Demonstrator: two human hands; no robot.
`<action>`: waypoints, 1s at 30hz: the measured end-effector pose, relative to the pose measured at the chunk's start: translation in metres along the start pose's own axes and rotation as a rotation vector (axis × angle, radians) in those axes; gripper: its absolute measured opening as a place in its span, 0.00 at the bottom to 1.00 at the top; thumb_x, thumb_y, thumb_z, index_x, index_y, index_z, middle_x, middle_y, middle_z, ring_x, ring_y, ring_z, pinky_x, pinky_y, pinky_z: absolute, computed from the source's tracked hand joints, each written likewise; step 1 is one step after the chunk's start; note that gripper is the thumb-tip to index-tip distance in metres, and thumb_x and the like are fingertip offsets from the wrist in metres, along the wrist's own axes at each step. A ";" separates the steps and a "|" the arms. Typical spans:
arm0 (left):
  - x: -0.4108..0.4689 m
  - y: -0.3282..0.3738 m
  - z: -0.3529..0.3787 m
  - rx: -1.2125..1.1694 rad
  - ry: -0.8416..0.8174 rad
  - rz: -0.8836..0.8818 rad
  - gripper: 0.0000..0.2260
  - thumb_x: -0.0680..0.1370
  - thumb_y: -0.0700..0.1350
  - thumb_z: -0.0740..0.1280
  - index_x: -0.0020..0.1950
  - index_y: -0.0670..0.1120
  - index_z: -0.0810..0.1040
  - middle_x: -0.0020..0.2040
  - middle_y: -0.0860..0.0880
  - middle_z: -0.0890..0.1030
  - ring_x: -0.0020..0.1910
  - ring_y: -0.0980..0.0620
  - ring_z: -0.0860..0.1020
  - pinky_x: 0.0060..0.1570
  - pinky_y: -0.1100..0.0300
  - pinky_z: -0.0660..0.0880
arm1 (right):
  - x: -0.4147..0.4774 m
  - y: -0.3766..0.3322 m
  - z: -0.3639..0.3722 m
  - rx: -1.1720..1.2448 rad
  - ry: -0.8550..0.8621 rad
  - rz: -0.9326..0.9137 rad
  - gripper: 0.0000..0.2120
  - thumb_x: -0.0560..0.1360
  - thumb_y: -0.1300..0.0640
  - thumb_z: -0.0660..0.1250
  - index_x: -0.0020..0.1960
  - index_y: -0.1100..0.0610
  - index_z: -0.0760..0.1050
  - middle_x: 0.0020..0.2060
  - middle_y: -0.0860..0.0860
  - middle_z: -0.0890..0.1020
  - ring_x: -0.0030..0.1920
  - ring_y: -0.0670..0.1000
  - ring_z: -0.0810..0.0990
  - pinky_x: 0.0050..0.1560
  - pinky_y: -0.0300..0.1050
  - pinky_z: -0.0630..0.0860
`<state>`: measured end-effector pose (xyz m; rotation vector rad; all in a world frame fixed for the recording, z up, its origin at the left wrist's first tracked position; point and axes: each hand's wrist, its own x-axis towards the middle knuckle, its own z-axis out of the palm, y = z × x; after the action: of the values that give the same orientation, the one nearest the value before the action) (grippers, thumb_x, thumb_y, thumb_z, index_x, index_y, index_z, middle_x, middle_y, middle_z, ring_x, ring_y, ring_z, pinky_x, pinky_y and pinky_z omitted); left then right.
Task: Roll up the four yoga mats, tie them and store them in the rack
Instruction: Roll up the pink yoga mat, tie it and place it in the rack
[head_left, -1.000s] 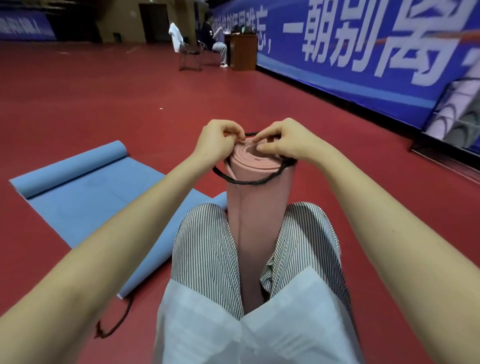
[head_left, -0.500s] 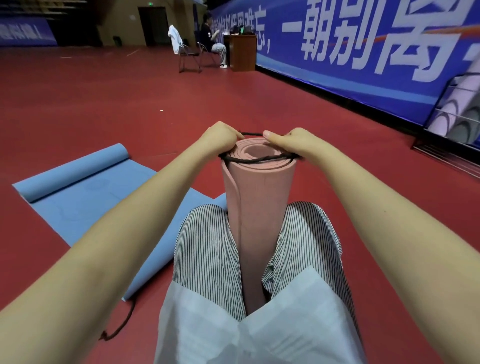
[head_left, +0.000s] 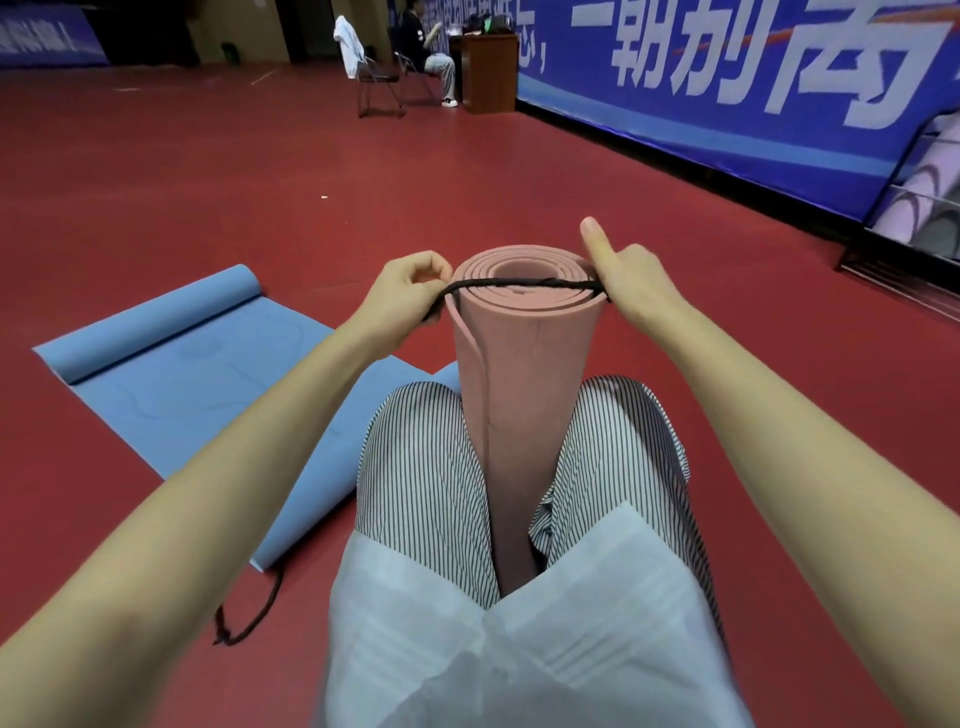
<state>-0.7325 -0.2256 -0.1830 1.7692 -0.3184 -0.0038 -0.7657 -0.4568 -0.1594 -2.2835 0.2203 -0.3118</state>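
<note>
A rolled pink yoga mat (head_left: 519, 374) stands upright between my knees. A black cord (head_left: 519, 283) is stretched taut across its top end. My left hand (head_left: 408, 296) pinches the cord's left end beside the roll. On the roll's right side my right hand (head_left: 631, 283) grips the other end, thumb raised. A blue yoga mat (head_left: 197, 384) lies on the floor to my left, mostly flat, with its far end curled into a roll. The rack (head_left: 919, 208) at the far right holds rolled mats.
A second dark cord (head_left: 249, 613) lies on the red floor by the blue mat's near corner. A blue banner wall (head_left: 727, 93) runs along the right. Far back, a person sits on a chair (head_left: 376, 78) beside a wooden desk (head_left: 491, 73).
The cord was looped around the top of the pink roll; my hands have since spread apart and pulled it straight across the mat's end. My right thumb has lifted.
</note>
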 end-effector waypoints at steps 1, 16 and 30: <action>-0.005 -0.002 0.001 -0.001 0.014 0.016 0.12 0.72 0.29 0.56 0.34 0.43 0.71 0.26 0.50 0.70 0.22 0.57 0.65 0.26 0.64 0.61 | -0.004 0.001 0.000 -0.051 0.068 -0.064 0.34 0.78 0.35 0.49 0.33 0.63 0.73 0.36 0.57 0.75 0.42 0.57 0.75 0.43 0.46 0.65; -0.052 -0.049 0.036 0.345 0.303 0.584 0.16 0.70 0.54 0.68 0.33 0.47 0.65 0.50 0.58 0.66 0.50 0.55 0.63 0.56 0.69 0.61 | -0.049 0.062 0.038 -0.072 0.406 -0.821 0.30 0.74 0.39 0.61 0.25 0.61 0.66 0.45 0.60 0.77 0.46 0.52 0.69 0.44 0.45 0.59; -0.065 -0.097 0.049 0.613 -0.021 0.331 0.21 0.72 0.61 0.66 0.28 0.50 0.64 0.34 0.52 0.66 0.33 0.58 0.69 0.32 0.61 0.61 | -0.050 0.102 0.054 -0.428 -0.072 -0.481 0.22 0.71 0.31 0.57 0.33 0.48 0.72 0.37 0.45 0.73 0.45 0.51 0.72 0.47 0.47 0.58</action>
<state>-0.7832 -0.2402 -0.2984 2.2977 -0.6784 0.3446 -0.8031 -0.4736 -0.2783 -2.7519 -0.3400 -0.4601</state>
